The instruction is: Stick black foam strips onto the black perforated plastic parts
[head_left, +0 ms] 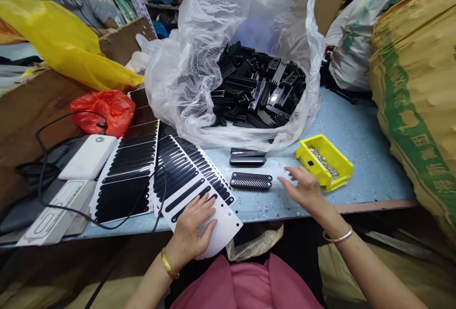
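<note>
My left hand lies with its fingers stretched out on a white sheet of black strip stickers. Over the blue table, my right hand is held with thumb and fingers apart, nothing between them. Just left of it rests a black textured folding handle piece with small screws at its ends. Behind that lie smooth black handle pieces. To the right of my right hand stands a yellow bin holding many small metal parts.
A clear plastic bag full of black pieces stands at the back. More sticker sheets, a white power bank, a cable and a red bag are at left. A large yellow sack bounds the right.
</note>
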`<state>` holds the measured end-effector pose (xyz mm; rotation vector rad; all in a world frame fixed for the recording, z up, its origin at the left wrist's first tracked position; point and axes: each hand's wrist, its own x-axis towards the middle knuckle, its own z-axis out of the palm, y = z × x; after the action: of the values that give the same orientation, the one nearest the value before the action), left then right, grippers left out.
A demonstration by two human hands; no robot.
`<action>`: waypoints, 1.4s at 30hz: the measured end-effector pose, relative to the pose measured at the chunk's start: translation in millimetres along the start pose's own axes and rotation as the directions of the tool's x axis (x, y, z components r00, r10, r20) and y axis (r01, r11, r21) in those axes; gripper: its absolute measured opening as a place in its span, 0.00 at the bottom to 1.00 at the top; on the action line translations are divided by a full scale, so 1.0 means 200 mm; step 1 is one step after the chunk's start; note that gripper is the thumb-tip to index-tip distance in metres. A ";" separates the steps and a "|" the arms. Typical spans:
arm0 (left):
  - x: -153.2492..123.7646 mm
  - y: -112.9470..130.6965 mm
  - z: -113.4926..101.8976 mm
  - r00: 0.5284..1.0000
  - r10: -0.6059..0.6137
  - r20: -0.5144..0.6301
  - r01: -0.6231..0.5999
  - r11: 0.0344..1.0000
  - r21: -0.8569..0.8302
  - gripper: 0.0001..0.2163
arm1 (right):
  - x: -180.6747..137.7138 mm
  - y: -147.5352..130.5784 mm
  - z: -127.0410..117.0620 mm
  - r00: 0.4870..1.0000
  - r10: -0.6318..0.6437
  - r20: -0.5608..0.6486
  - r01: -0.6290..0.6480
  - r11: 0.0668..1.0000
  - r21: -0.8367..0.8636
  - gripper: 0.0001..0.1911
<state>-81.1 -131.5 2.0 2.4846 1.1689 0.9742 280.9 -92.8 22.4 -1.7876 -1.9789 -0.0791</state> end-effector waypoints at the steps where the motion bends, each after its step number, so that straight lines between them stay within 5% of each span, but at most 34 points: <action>1: 0.00 0.00 0.00 1.000 -0.001 -0.018 0.001 1.000 0.008 0.10 | 0.01 -0.06 0.01 0.996 -0.086 0.022 0.086 0.996 0.021 0.19; 6: -0.03 0.01 -0.03 0.979 -0.084 -0.186 0.116 0.978 0.172 0.15 | 0.06 -0.22 0.11 0.945 -0.221 0.239 0.232 0.973 -0.017 0.18; 11: -0.12 -0.04 -0.12 0.944 -0.185 -0.274 0.275 0.899 0.341 0.17 | 0.12 -0.13 0.21 0.943 -0.278 0.184 0.277 0.960 0.031 0.22; 14: -0.17 -0.04 -0.15 0.932 -0.244 -0.268 0.328 0.882 0.338 0.21 | 0.13 -0.12 0.16 0.962 -0.252 0.108 0.247 0.967 0.057 0.28; 17: -0.22 0.04 -0.19 0.925 -0.301 -0.231 0.359 0.892 0.273 0.26 | 0.07 -0.21 0.05 0.989 -0.149 0.013 0.145 0.978 0.150 0.24; 20: -0.28 0.15 -0.25 0.898 -0.365 -0.245 0.406 0.903 0.142 0.20 | -0.02 -0.36 -0.02 0.981 -0.118 0.156 0.058 0.937 0.344 0.21; 22: -0.33 0.19 -0.28 0.795 -0.546 -0.266 0.567 0.824 0.005 0.09 | -0.07 -0.45 -0.02 0.960 -0.130 0.248 0.003 0.890 0.456 0.18; 23: -0.35 0.20 -0.29 0.702 -0.667 -0.248 0.670 0.737 -0.088 0.08 | -0.08 -0.49 0.00 0.954 -0.118 0.276 -0.033 0.873 0.486 0.17; 26: -0.38 0.20 -0.25 0.348 -0.937 0.017 0.838 0.303 -0.453 0.16 | -0.05 -0.59 0.08 0.934 -0.051 0.354 -0.157 0.832 0.532 0.13; 28: -0.36 0.19 -0.20 0.230 -0.939 0.255 0.751 0.004 -0.661 0.19 | 0.01 -0.66 0.15 0.908 -0.042 0.418 -0.222 0.796 0.563 0.12; 30: -0.33 0.21 -0.15 0.274 -0.878 0.392 0.594 -0.166 -0.787 0.18 | 0.06 -0.73 0.20 0.893 -0.038 0.449 -0.263 0.766 0.587 0.12; 32: -0.30 0.26 -0.14 0.384 -0.798 0.465 0.485 -0.255 -0.837 0.16 | 0.11 -0.78 0.24 0.880 -0.023 0.474 -0.312 0.725 0.614 0.14; 35: -0.29 0.33 -0.15 0.506 -0.644 0.573 0.458 -0.362 -0.812 0.13 | 0.14 -0.84 0.27 0.830 0.011 0.557 -0.438 0.630 0.641 0.16; 38: -0.33 0.35 -0.15 0.503 -0.589 0.632 0.439 -0.456 -0.774 0.11 | 0.16 -0.85 0.28 0.778 0.047 0.626 -0.528 0.588 0.613 0.14; 42: -0.40 0.30 -0.14 0.443 -0.665 0.601 0.391 -0.459 -0.798 0.10 | 0.13 -0.85 0.32 0.776 0.022 0.630 -0.483 0.663 0.572 0.12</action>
<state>-99.8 -231.9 12.2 0.2499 0.9297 1.0142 98.6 -72.1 19.5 -1.6024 -1.6619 1.3185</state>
